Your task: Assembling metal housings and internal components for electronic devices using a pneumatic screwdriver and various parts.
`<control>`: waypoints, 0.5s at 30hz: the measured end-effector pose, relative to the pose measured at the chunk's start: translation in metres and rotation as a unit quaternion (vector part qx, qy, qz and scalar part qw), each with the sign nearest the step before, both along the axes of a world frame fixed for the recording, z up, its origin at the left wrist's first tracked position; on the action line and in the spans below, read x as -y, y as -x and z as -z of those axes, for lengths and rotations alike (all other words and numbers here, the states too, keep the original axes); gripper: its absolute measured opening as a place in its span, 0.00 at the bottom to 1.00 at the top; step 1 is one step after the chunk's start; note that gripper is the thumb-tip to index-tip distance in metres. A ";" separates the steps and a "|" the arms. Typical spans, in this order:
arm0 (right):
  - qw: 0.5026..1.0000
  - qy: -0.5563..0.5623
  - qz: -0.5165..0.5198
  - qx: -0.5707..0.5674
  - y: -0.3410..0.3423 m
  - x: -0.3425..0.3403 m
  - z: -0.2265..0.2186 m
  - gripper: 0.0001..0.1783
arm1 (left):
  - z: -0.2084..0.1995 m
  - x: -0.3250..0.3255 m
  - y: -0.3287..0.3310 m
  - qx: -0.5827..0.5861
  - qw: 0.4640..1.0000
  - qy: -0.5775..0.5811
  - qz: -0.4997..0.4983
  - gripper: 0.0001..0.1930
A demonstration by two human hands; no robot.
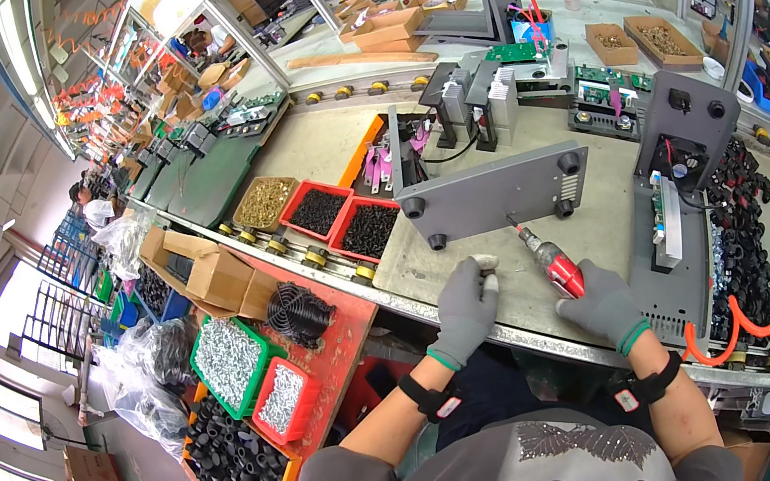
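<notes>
1. Twelve o'clock is straight ahead of the seated worker; a grey panel (pixel 489 199) stands on edge there on the bench (pixel 400 273), its four black feet facing the worker, probably so that this face is easy to reach.
2. Right hand (pixel 607 306), gloved, at one o'clock: closed around the red rear of a power driver (pixel 553 262); the tool slants toward eleven, seemingly to bring its bit to the panel's face; whether the tip touches, I cannot tell.
3. Left hand (pixel 465 313), gloved, at eleven o'clock: half curled, just short of the panel; nothing shows in it, though a small piece could be hidden by the fingers.
4. At ten o'clock, two red bins of black screws (pixel 368 228), close by, presumably for quick picking; at eight, a green bin (pixel 218 392) of silver screws.
5. At two o'clock, an open grey housing (pixel 683 118) hems in the driver's side; an orange coiled hose (pixel 716 360) loops at three; finned metal units (pixel 503 109) crowd the space behind the panel.
</notes>
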State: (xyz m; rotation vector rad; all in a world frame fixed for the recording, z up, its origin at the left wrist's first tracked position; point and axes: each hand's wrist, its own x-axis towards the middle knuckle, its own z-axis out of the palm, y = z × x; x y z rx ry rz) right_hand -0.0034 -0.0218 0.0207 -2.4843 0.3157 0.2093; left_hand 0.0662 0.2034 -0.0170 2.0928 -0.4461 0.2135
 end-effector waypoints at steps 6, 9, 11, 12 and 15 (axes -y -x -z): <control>0.999 0.021 0.011 -0.030 0.013 0.014 -0.005 0.30 | -0.009 -0.010 -0.006 -0.018 0.999 0.020 -0.017 0.12; 0.999 0.026 0.018 -0.025 0.023 0.023 -0.004 0.31 | -0.011 -0.008 -0.007 -0.150 0.981 0.112 0.053 0.15; 0.998 0.028 0.040 -0.028 0.032 0.034 -0.005 0.31 | -0.014 -0.002 -0.004 -0.238 0.949 0.186 0.088 0.16; 0.998 0.030 0.051 -0.031 0.039 0.041 -0.005 0.31 | -0.015 0.003 -0.001 -0.270 0.930 0.227 0.102 0.17; 0.996 0.049 0.068 -0.013 0.057 0.058 -0.009 0.29 | -0.018 0.021 0.003 -0.356 0.876 0.304 0.118 0.17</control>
